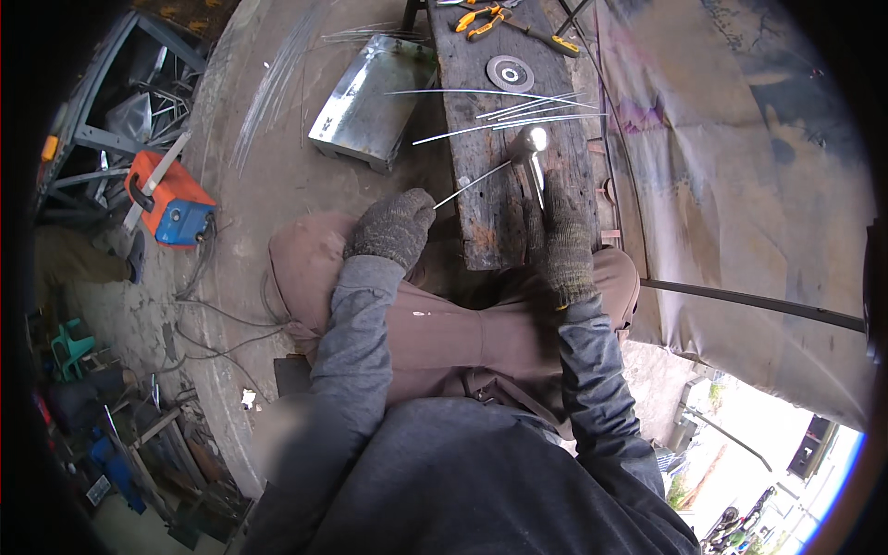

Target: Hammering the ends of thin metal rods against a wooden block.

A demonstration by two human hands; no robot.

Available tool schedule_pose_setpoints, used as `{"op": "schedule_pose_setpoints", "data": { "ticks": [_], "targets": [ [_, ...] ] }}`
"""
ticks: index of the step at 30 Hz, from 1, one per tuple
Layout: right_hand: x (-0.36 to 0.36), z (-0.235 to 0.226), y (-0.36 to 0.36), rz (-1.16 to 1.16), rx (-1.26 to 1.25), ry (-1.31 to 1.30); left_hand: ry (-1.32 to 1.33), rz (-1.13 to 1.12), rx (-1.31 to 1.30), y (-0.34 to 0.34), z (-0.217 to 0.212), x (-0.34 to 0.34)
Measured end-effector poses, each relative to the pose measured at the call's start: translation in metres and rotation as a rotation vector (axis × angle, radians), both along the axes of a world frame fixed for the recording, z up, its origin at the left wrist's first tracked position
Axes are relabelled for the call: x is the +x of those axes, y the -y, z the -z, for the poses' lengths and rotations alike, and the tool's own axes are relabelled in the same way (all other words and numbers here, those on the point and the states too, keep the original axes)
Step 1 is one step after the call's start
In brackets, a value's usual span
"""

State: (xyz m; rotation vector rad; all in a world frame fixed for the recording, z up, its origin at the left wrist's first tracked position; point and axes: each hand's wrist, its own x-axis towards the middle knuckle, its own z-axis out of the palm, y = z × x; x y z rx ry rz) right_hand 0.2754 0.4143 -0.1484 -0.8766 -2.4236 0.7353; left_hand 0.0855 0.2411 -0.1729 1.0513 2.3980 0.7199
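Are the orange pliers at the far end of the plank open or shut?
Open. The pliers lie flat on the plank with their two orange handles spread apart. Whether the tips are parted, I cannot tell.

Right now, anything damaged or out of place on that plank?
The wooden plank has a charred, ragged near end by the left hand. Thin metal rods lie splayed unevenly across it. The right hand holds a shiny hammer. Nothing spilled.
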Motion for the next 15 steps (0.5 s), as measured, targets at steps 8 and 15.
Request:
{"op": "schedule_pose_setpoints", "data": {
  "ticks": [8,15],
  "targets": [
    [0.001,0.006,-0.003,-0.045,0.056,-0.107,0.032,0.009,0.008,-0.002,-0.001,-0.001],
    [0.0,0.009,0.002,-0.018,0.012,-0.045,0.019,0.001,0.036,0.002,-0.001,-0.002]
  ]
}}
